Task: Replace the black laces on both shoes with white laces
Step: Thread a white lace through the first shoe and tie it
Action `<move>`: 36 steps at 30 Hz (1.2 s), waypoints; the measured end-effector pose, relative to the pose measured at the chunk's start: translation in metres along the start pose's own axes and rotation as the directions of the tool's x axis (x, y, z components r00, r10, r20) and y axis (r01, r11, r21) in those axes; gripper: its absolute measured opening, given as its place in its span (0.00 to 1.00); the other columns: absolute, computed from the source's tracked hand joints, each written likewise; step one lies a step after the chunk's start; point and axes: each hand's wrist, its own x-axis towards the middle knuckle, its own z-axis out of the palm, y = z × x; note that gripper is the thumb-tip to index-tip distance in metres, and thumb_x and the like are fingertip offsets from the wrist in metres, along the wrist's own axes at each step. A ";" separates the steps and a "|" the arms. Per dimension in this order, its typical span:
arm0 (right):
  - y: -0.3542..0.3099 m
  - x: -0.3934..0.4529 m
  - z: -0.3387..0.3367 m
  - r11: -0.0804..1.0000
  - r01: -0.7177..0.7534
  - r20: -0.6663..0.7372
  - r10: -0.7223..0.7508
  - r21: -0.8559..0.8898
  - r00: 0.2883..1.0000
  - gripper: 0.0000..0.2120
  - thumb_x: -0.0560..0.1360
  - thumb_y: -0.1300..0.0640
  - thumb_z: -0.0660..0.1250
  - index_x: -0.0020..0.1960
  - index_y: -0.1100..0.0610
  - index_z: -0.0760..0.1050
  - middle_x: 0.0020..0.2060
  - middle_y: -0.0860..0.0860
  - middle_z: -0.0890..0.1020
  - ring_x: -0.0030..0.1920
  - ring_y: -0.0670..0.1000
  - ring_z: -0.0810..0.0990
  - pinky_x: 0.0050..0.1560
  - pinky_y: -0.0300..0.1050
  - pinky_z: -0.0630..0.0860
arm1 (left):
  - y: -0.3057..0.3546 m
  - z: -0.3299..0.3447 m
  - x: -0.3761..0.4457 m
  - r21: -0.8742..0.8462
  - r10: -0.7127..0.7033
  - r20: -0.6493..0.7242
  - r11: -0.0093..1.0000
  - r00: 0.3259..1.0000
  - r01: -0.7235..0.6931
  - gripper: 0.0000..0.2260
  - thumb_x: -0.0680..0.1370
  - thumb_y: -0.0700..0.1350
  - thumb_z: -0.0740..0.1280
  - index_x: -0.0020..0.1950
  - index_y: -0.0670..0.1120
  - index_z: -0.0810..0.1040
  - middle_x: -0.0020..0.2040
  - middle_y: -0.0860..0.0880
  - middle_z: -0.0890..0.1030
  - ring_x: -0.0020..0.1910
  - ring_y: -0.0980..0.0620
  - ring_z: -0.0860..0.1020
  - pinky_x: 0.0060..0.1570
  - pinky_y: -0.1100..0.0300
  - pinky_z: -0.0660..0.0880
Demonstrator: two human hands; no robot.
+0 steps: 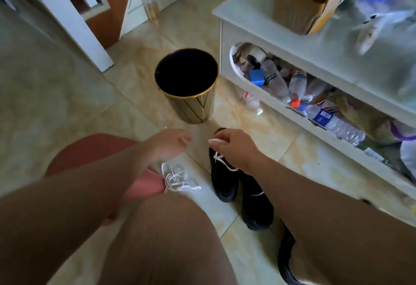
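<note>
Two black shoes stand side by side on the tiled floor: the left shoe (222, 179) and the right shoe (256, 206). A white lace (221, 161) runs over the left shoe up into my right hand (234, 147), whose fingers pinch its end above the toe. My left hand (171, 144) hovers just left of it with fingers loosely curled and nothing in it. A loose bundle of white lace (177, 179) lies on the floor left of the shoes. No black laces are visible.
A gold bin with a black inside (191, 104) stands just beyond the hands. A white cabinet (270, 28) at right holds several plastic bottles on its lower shelf. A pink stool (90, 149) sits under my left arm. My knee fills the foreground.
</note>
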 end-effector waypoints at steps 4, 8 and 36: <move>0.035 0.031 0.049 0.992 -0.032 0.121 0.047 -0.119 0.992 0.12 0.78 0.46 0.70 0.60 0.47 0.82 0.55 0.43 0.84 0.54 0.46 0.82 0.56 0.44 0.77 | -0.067 0.083 0.031 0.243 -0.003 0.081 0.970 0.997 -0.017 0.15 0.82 0.46 0.67 0.69 0.48 0.80 0.69 0.51 0.80 0.65 0.48 0.77 0.59 0.62 0.68; 0.057 0.049 0.091 0.975 -0.029 0.249 0.085 -0.220 0.965 0.12 0.78 0.53 0.68 0.61 0.46 0.83 0.60 0.43 0.82 0.56 0.47 0.82 0.55 0.40 0.75 | -0.102 0.150 0.049 0.227 -0.093 0.159 0.972 0.983 0.055 0.17 0.83 0.45 0.66 0.72 0.56 0.77 0.78 0.50 0.66 0.78 0.47 0.62 0.76 0.54 0.59; -0.064 -0.027 0.021 0.995 0.078 -0.083 -0.073 0.055 0.994 0.09 0.77 0.58 0.72 0.50 0.43 0.83 0.47 0.42 0.85 0.49 0.44 0.83 0.48 0.40 0.78 | -0.143 -0.127 -0.199 -0.632 -0.450 -0.761 0.677 0.467 -0.377 0.11 0.68 0.33 0.57 0.33 0.45 0.75 0.23 0.51 0.69 0.22 0.53 0.68 0.24 0.64 0.62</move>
